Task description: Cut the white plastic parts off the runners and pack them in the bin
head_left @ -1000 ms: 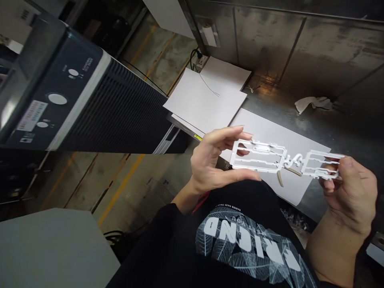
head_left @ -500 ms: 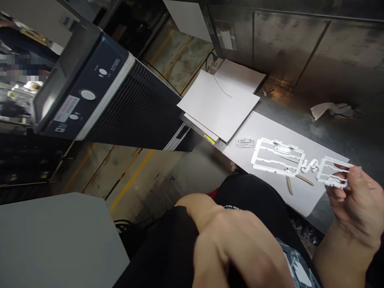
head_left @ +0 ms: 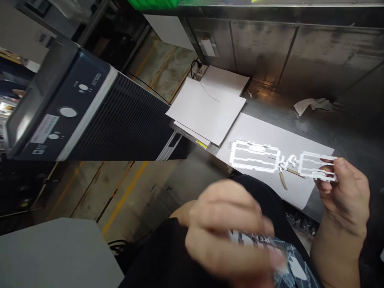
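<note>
My right hand (head_left: 345, 184) grips the near end of a white plastic frame part (head_left: 302, 163) between thumb and fingers. The part has two rectangular frames joined by curled links and is held out over a white sheet (head_left: 295, 194). Below it, on the sheet, lies a pair of nippers (head_left: 283, 181) with tan handles, partly hidden by the part. Close to the camera, in front of my lap, my left hand (head_left: 222, 232) is blurred by motion. Its fingers are loosely bent, with the tips apart and nothing visible between them.
White boards (head_left: 207, 110) with a thin pale strand are stacked beside the sheet. A white crumpled glove or cloth (head_left: 312, 106) lies on the metal bench. A dark machine with a ribbed side (head_left: 129, 116) stands at left. A grey panel (head_left: 57, 256) fills the lower left.
The view has shifted, so bench and machine appear further left. My left hand has turned, with its fingers now extending rightward. My right hand still grips the white part.
</note>
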Available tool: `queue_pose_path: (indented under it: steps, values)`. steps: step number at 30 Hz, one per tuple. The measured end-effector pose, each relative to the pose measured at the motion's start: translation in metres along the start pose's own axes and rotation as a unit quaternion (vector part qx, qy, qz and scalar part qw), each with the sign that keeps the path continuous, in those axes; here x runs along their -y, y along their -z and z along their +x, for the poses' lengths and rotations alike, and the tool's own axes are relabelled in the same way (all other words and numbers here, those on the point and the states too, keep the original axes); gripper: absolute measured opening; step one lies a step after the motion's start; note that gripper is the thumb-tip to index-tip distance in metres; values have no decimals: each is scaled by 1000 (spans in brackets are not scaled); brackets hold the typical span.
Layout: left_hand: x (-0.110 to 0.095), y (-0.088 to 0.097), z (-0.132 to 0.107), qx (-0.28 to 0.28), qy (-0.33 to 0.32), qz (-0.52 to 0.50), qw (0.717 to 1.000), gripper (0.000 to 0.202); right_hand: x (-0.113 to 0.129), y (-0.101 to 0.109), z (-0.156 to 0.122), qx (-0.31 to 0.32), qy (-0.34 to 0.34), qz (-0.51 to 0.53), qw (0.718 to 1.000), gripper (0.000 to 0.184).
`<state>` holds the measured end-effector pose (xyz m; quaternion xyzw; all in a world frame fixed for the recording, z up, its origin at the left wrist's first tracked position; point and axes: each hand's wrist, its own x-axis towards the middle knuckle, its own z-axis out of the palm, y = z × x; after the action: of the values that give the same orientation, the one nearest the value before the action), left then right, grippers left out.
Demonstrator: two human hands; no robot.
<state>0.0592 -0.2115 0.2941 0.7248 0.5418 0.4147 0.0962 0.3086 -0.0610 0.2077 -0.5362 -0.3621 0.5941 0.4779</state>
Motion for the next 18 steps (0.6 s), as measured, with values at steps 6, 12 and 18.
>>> queue_pose_path:
  steps: [6,12,18]
  values:
    - [55,-17,54,-37,-37,94,994,76,18,-5,-15,-37,64,-17,997,26]
    - [62,-20,43,0,-68,54,996,68,31,-12,-27,-78,92,-15,993,19]
    - [65,-20,42,18,-52,25,998,69,40,-15,-32,-56,75,-37,995,31]
